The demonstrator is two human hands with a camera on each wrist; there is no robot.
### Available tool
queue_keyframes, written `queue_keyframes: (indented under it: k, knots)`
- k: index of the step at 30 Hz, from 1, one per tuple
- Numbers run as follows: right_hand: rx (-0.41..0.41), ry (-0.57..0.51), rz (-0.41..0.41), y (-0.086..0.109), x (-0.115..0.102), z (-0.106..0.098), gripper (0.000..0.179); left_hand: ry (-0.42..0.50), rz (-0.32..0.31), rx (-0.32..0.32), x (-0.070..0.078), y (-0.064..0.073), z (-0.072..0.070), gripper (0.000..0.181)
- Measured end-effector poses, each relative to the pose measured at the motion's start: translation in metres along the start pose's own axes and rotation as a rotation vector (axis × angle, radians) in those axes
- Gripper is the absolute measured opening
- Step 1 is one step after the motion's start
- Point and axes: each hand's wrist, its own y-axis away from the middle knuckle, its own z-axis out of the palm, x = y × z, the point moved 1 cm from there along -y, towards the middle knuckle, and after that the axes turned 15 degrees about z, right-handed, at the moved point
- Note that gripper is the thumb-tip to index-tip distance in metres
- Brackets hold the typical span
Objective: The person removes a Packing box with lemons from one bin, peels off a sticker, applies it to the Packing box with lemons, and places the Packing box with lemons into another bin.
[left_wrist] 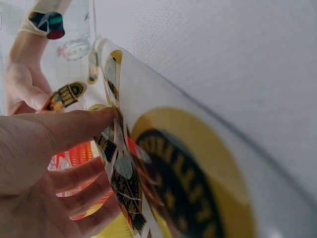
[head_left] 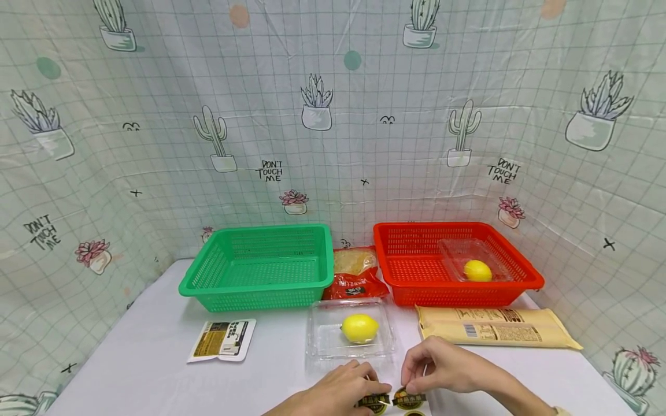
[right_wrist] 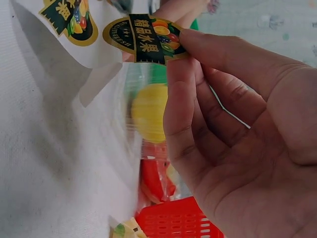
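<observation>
At the front edge, my left hand (head_left: 340,386) holds a sheet of fruit stickers (head_left: 396,409), thumb and fingers against it. The sheet bends up from the table in the left wrist view. To its right, my right hand (head_left: 442,365) pinches one black-and-gold fruit sticker (right_wrist: 148,39) between thumb and index finger. That sticker overlaps the sheet's edge in the right wrist view; whether it is fully free I cannot tell. Just beyond the hands stands a clear plastic box (head_left: 321,341) with a yellow lemon (head_left: 360,328) in it.
Behind are a green basket (head_left: 260,297) and a red basket (head_left: 442,296), the red one holding another clear box (head_left: 447,254) with a lemon (head_left: 477,270). A red food packet (head_left: 356,280) lies between them. Nearer are a beige packet (head_left: 499,328) and a small white pouch (head_left: 222,341).
</observation>
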Motion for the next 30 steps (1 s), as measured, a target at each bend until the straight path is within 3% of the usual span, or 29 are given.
queue_keyframes:
  k: [12, 21, 30]
  knots:
    - [-0.045, -0.118, 0.018, -0.001, -0.001, -0.003, 0.014, -0.023, 0.0, -0.01, 0.002, -0.001, 0.0, 0.045]
    - [-0.041, -0.143, -0.011, 0.0, 0.002, -0.006, 0.015, -0.064, 0.011, -0.004, 0.003, -0.001, 0.001, 0.048]
    - [0.094, -0.146, -0.056, 0.004, -0.003, -0.02, 0.011, -0.051, 0.003, -0.002, 0.003, 0.0, -0.001, 0.047]
